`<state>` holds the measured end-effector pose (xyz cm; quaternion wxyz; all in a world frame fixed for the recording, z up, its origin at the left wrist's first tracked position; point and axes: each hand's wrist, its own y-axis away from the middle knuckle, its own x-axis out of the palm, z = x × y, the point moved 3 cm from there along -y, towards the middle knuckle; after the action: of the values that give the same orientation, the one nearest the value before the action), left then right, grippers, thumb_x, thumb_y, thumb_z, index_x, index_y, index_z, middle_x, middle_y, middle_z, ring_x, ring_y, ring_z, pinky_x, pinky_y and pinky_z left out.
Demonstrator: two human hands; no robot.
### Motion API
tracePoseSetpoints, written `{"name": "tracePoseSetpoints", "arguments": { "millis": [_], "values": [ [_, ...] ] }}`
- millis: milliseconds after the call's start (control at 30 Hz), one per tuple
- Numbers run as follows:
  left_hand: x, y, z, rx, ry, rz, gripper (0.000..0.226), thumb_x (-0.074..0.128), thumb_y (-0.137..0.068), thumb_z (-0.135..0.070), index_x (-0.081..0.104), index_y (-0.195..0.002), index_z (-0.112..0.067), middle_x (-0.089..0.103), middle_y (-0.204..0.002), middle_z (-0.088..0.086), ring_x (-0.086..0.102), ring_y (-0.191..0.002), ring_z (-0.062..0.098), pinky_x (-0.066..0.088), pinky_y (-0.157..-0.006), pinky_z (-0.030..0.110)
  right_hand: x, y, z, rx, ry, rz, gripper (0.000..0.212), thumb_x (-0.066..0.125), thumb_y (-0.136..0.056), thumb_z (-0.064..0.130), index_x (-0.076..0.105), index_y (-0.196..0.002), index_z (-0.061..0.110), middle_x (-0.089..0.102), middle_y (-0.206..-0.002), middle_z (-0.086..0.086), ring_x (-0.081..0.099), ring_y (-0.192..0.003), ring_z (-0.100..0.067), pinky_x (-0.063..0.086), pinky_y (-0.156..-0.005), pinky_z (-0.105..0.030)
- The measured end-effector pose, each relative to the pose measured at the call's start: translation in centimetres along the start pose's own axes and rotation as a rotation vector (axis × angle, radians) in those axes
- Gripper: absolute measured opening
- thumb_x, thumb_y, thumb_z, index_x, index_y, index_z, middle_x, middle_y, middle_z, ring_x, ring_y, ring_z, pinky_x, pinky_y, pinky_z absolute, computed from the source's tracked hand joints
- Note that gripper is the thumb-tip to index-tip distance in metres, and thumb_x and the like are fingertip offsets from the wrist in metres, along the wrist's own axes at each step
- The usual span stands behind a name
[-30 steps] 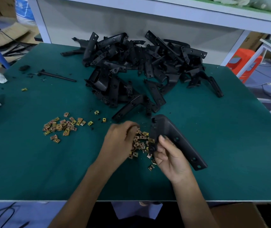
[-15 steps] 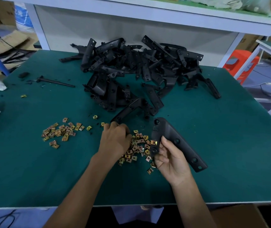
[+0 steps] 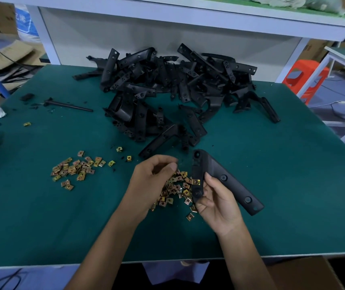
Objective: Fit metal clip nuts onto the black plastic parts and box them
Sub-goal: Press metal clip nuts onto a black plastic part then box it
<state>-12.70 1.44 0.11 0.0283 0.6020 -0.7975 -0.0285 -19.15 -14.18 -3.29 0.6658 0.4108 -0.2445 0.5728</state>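
While the right hand [image 3: 215,204] is gripping the black plastic part [image 3: 216,171], the left hand [image 3: 150,183] is rising from the clip nuts [image 3: 175,186], fingers [image 3: 168,164] curled, possibly carrying the next nut; none is showing.

Right hand [image 3: 215,204] grips black part [image 3: 213,168] bearing one clip nut [image 3: 196,181]; left hand [image 3: 150,181], curled, at its nine o'clock over loose nuts [image 3: 178,186].
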Motion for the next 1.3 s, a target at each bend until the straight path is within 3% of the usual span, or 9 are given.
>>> {"name": "tracePoseSetpoints", "arguments": {
  "millis": [67,133,467,633,833,1067,1300],
  "values": [
    [0.4,0.2,0.0,-0.060,0.189,0.019,0.018,0.068,-0.094,-0.011,0.078,-0.092,-0.026,0.071,-0.078,-0.008,0.061,-0.071,0.004,0.052,-0.068,0.016,0.1,0.0,0.0,0.007,0.011,0.042,0.042,0.098,-0.059,0.017,0.074,-0.092,0.006,0.067,-0.074,-0.002,0.056,-0.051,-0.004,0.038,-0.034,-0.011],
    [0.9,0.3,-0.1,-0.095,0.276,0.046,0.020,0.066,-0.094,-0.007,0.078,-0.096,-0.023,0.072,-0.079,-0.004,0.061,-0.071,0.007,0.053,-0.069,0.018,0.3,0.0,0.0,0.009,0.037,0.080,0.046,0.101,-0.054,0.020,0.078,-0.092,0.007,0.068,-0.073,-0.001,0.057,-0.051,-0.004,0.038,-0.035,-0.011],
    [1.9,0.8,-0.4,-0.081,0.310,0.074,0.015,0.064,-0.095,-0.006,0.074,-0.099,-0.017,0.073,-0.082,-0.003,0.066,-0.078,0.009,0.055,-0.072,0.020,0.4,0.0,0.0,0.005,0.085,0.119,0.045,0.098,-0.059,0.024,0.081,-0.097,0.008,0.074,-0.081,-0.001,0.060,-0.053,-0.003,0.040,-0.036,-0.011],
    [2.1,0.8,-0.5,-0.085,0.396,0.074,0.016,0.066,-0.092,-0.001,0.070,-0.104,-0.012,0.073,-0.088,0.006,0.067,-0.078,0.013,0.056,-0.071,0.020,0.4,0.0,-0.1,0.020,0.104,0.112,0.049,0.097,-0.061,0.026,0.080,-0.102,0.007,0.074,-0.086,-0.004,0.059,-0.054,-0.004,0.040,-0.037,-0.012],
    [2.4,0.8,-0.8,-0.109,0.452,0.099,0.015,0.069,-0.090,0.000,0.069,-0.102,-0.010,0.073,-0.086,0.009,0.071,-0.074,0.015,0.056,-0.066,0.021,0.4,0.0,-0.1,0.035,0.120,0.141,0.042,0.095,-0.063,0.027,0.080,-0.098,0.008,0.068,-0.068,0.002,0.054,-0.047,-0.003,0.041,-0.038,-0.012],
    [2.2,0.7,-1.1,-0.108,0.496,0.060,0.015,0.065,-0.091,0.002,0.068,-0.101,-0.009,0.072,-0.083,0.006,0.068,-0.073,0.014,0.057,-0.067,0.024,0.1,-0.1,-0.2,0.038,0.000,0.034,0.069,0.102,-0.048,0.016,0.057,-0.098,0.003,0.054,-0.055,0.003,0.050,-0.042,-0.005,0.037,-0.032,-0.012],
    [2.7,0.9,-1.0,-0.106,0.455,0.056,0.013,0.065,-0.092,0.000,0.068,-0.101,-0.009,0.069,-0.089,0.009,0.067,-0.080,0.016,0.057,-0.070,0.023,0.1,-0.2,-0.2,0.044,-0.032,0.063,0.062,0.099,-0.055,0.016,0.056,-0.096,0.003,0.054,-0.054,0.002,0.049,-0.041,-0.005,0.037,-0.031,-0.013]
  ]
}}
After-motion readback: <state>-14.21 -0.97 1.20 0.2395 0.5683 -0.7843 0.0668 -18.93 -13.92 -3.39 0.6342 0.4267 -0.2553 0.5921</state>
